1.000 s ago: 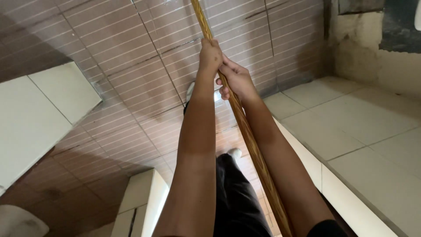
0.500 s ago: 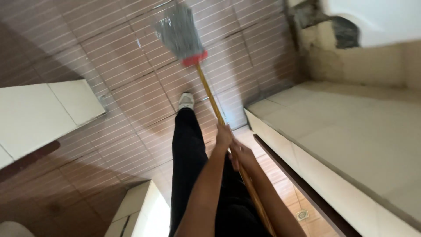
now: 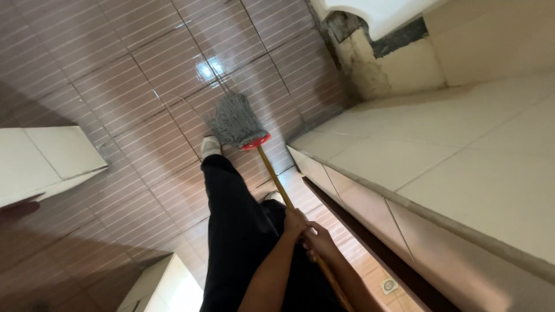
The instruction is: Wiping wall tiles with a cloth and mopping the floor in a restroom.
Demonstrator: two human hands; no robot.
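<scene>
Brown tiled floor (image 3: 115, 75), a pale tiled ledge (image 3: 462, 162), and a white fixture (image 3: 381, 11) above.

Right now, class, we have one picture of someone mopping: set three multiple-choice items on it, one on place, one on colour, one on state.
1. Where is the mop head?
A. on the floor tiles
B. on the ledge
C. in a bucket

2. What colour is its collar?
A. blue
B. red
C. green

3. How is the handle held?
A. left hand only
B. lying loose
C. both hands, right hand lower

Key: 1 A, grey strands rest on tiles; 2 B, red band shows; 3 C, both hands wrap it.
</scene>
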